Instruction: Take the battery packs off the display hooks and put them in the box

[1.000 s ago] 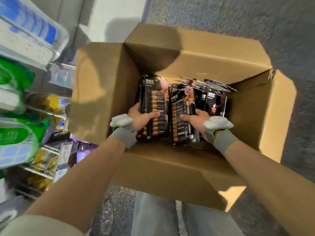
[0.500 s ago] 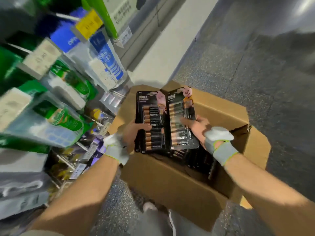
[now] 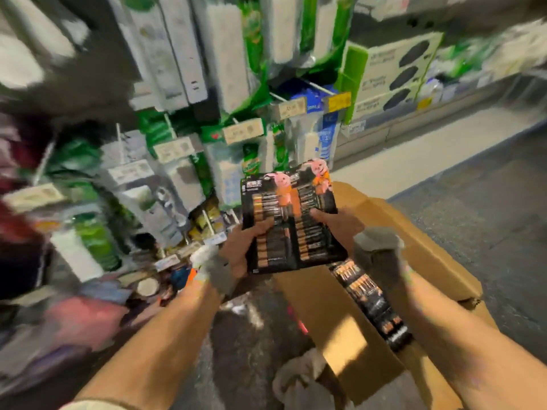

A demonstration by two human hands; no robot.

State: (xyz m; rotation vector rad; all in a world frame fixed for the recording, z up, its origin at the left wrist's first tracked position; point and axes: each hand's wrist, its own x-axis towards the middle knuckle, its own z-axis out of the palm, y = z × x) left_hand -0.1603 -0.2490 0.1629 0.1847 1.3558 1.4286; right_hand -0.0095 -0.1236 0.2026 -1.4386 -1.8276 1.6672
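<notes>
Left hand (image 3: 236, 253) grips the lower left edge of one battery pack (image 3: 268, 229), thumb laid across the front, fingers hidden behind. Right hand (image 3: 343, 224) holds a second battery pack (image 3: 315, 208) the same way at its right edge. Both packs sit at frame centre, upright, faces to the camera, side by side and touching, above the upper-left edge of the box (image 3: 420, 247). Handling, judged: stiff flat card under a plastic blister, heavy for its size from the cells, glossy and liable to slip. Best pinched low at a side edge over the cell rows, not by the thin top tab. Look: black card, rows of copper-and-black cells, pink rabbit at top. More packs (image 3: 370, 300) lie in the box, lower right. Display rack (image 3: 177, 161) fills the upper left, blurred.
</notes>
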